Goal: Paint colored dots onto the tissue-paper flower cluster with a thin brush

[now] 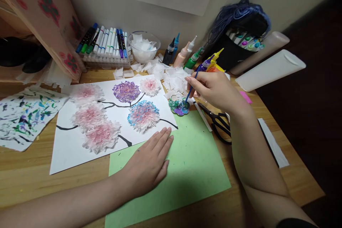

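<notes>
My right hand (211, 87) pinches a blue paintbrush (192, 87), its tip down in a small flower-shaped paint palette (176, 111) smeared with green, purple and blue. Flat on the green paper (192, 164) lies my left hand (152, 156), fingers stretched out, the fingertips at the edge of the white sheet (66, 153). That sheet carries several fluffy tissue-paper flowers and black painted branches. Among them are a purple flower (126, 91), a pink flower with blue-tipped petals (143, 115) and plain pink flowers (103, 135) on the left.
Black scissors (217, 121) lie right of the palette. Behind are paint bottles (181, 55), torn tissue pieces (173, 78), a glass bowl (144, 46) and a marker set (107, 44). A paint-stained cloth (29, 114) is at left; a white container (269, 71) lies at right.
</notes>
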The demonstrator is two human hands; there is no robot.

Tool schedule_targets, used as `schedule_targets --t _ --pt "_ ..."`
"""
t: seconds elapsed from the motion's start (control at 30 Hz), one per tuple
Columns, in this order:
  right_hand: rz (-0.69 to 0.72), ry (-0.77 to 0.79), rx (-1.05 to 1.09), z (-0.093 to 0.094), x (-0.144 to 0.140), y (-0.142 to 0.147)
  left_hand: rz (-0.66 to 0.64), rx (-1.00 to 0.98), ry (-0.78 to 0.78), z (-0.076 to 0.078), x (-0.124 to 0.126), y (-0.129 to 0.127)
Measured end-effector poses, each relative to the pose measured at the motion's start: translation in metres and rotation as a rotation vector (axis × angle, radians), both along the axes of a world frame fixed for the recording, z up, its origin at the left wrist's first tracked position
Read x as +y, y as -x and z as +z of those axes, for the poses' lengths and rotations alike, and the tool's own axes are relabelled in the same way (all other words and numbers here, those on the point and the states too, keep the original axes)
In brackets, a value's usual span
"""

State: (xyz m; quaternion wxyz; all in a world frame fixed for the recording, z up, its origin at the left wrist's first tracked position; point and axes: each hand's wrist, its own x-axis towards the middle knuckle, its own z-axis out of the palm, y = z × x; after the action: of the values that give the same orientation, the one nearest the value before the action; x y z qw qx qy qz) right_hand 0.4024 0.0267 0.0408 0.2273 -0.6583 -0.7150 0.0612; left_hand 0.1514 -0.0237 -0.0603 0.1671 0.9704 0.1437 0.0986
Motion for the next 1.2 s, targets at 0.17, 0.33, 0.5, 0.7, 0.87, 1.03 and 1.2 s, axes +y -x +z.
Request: schedule_targets --t 0.17,0.33,0.5,0.7,0.87,1.03,1.2 --pt "-0.002 -0.044 -0.023 0.005 -0.002 -0.001 0.005 -0.013 0.011 -0.001 0.000 0.000" --pt "0.014 -0.145 0.075 0.014 -0.010 0.004 0.018 -0.034 0.045 -0.004 -0.001 0.001" --pt "0.090 -0.372 0.374 0.014 -0.018 0.030 0.018 -0.022 0.051 -0.005 -0.003 0.000" --pt "0.085 -0.305 0.424 -0.002 -0.022 0.058 0.023 -0.020 0.099 -0.004 -0.003 -0.002" --pt "0.104 -0.309 0.402 -0.014 -0.024 0.067 0.027 -0.027 0.093 -0.006 -0.005 -0.001" --pt "0.122 -0.312 0.374 -0.020 -0.024 0.068 0.030 -0.052 0.109 -0.006 -0.006 0.000" --pt "0.155 -0.297 0.314 -0.023 -0.023 0.068 0.031 -0.056 0.128 -0.007 -0.006 -0.001"
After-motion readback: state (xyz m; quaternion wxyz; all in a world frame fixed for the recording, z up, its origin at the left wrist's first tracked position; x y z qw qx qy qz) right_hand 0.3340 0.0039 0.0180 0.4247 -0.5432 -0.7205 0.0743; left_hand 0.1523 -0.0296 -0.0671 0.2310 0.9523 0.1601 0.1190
